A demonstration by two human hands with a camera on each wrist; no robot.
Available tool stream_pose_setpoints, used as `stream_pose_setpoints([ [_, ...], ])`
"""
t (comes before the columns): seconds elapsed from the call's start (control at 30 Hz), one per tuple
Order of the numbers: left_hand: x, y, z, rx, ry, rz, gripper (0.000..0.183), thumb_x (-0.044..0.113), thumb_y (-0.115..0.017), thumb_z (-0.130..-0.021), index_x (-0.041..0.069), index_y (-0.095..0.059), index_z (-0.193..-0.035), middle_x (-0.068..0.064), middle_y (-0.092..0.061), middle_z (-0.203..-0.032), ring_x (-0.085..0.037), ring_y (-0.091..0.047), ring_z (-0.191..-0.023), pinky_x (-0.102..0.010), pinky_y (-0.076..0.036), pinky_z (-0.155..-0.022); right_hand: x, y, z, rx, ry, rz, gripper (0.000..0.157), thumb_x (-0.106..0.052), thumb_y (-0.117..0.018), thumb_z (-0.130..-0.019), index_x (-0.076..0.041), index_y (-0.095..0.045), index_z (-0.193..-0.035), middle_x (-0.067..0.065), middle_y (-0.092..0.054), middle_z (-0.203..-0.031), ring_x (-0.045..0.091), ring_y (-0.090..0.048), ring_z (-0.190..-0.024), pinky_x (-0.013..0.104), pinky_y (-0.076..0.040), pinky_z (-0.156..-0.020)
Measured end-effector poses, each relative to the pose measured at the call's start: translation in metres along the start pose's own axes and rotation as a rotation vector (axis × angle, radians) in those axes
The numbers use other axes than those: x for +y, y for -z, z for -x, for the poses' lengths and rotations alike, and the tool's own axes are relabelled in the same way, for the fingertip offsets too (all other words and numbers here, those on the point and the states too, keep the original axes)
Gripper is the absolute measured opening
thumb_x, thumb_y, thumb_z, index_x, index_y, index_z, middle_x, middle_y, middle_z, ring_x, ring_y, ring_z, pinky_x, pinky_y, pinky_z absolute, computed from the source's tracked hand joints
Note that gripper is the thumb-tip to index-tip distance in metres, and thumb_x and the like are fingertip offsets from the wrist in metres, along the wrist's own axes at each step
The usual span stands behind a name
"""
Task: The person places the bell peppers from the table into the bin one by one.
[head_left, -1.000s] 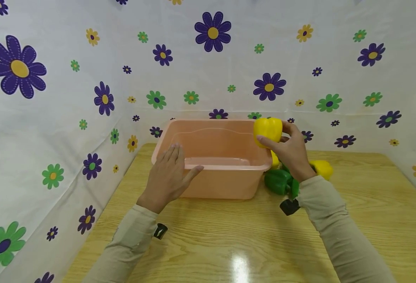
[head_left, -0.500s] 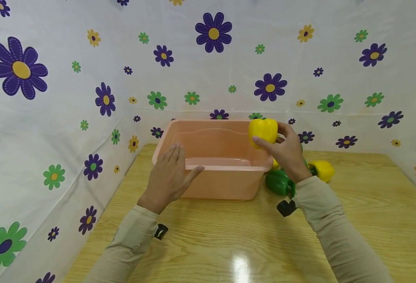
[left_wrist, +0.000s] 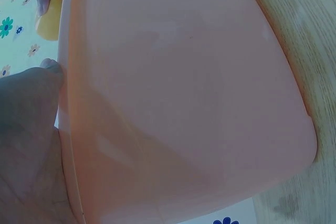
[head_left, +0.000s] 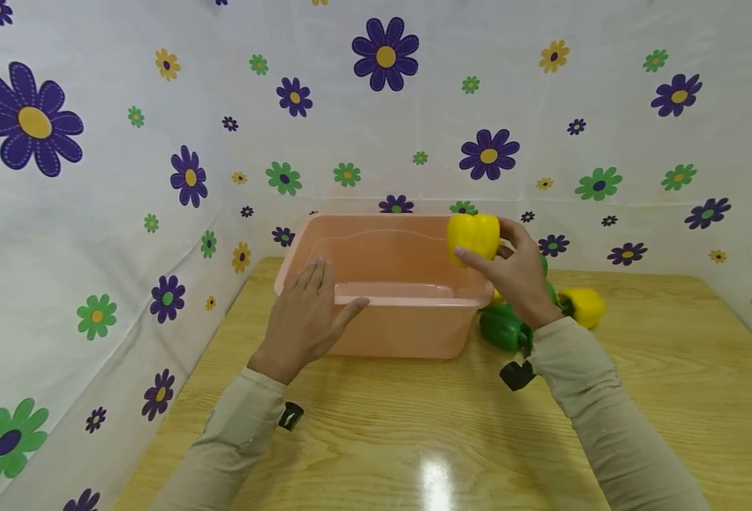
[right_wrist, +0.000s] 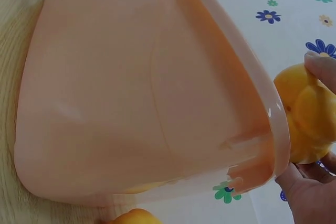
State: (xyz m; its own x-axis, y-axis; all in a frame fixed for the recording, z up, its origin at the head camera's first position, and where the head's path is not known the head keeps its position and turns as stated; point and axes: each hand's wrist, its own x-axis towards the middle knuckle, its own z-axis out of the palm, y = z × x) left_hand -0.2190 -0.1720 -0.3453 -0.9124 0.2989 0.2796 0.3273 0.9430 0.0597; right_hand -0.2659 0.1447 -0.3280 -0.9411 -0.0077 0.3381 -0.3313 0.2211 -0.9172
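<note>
A yellow bell pepper [head_left: 473, 238] is held by my right hand [head_left: 518, 271], thumb on its near side and fingers behind. It is over the right end of a pink plastic tub [head_left: 395, 330], at rim height in the head view. In the right wrist view the yellow pepper [right_wrist: 304, 111] shows just beyond the tub's rim. My left hand [head_left: 302, 319] lies at the tub's front left rim with fingers straight and thumb spread. The left wrist view shows that thumb [left_wrist: 50, 66] against the rim.
Right of the tub, green bell peppers [head_left: 502, 328] and a yellow one [head_left: 585, 307] lie on the wooden table [head_left: 363, 433], partly hidden by my right arm. A flowered white cloth [head_left: 324, 135] hangs behind and at the left.
My right hand has moved slightly left with the yellow bell pepper, further over the tub, then nearly stopped. The left hand stays in place.
</note>
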Motion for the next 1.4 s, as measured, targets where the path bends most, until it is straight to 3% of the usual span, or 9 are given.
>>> stream_pose_setpoints([
  [0.3, 0.000, -0.004, 0.001, -0.017, 0.009, 0.019, 0.098, 0.069, -0.035, -0.101, -0.013, -0.024, -0.154, -0.028, -0.025, -0.161, -0.039, -0.023, -0.151, -0.048, -0.017, -0.124, 0.001, -0.009, 0.000, -0.032, -0.020, -0.017, 0.083, -0.030, -0.083, -0.086, -0.004, -0.038, -0.151, 0.014, -0.049, -0.142, 0.030, -0.060, -0.120, 0.038, -0.055, -0.098],
  [0.77, 0.000, -0.001, 0.002, 0.017, -0.006, 0.004, 0.096, 0.067, -0.038, -0.101, -0.013, -0.027, -0.153, -0.029, -0.028, -0.160, -0.039, -0.025, -0.150, -0.049, -0.020, -0.123, 0.002, -0.013, -0.002, -0.042, 0.019, -0.005, 0.082, -0.027, -0.083, -0.086, -0.004, -0.037, -0.151, 0.014, -0.049, -0.139, 0.029, -0.059, -0.120, 0.038, -0.054, -0.099],
  [1.4, -0.001, 0.001, 0.001, -0.015, 0.012, 0.016, 0.096, 0.068, -0.037, -0.101, -0.012, -0.024, -0.155, -0.027, -0.025, -0.161, -0.038, -0.024, -0.151, -0.048, -0.017, -0.124, 0.001, -0.016, -0.001, -0.056, 0.027, 0.012, 0.082, -0.028, -0.083, -0.087, -0.005, -0.037, -0.151, 0.015, -0.047, -0.143, 0.031, -0.057, -0.121, 0.042, -0.054, -0.100],
])
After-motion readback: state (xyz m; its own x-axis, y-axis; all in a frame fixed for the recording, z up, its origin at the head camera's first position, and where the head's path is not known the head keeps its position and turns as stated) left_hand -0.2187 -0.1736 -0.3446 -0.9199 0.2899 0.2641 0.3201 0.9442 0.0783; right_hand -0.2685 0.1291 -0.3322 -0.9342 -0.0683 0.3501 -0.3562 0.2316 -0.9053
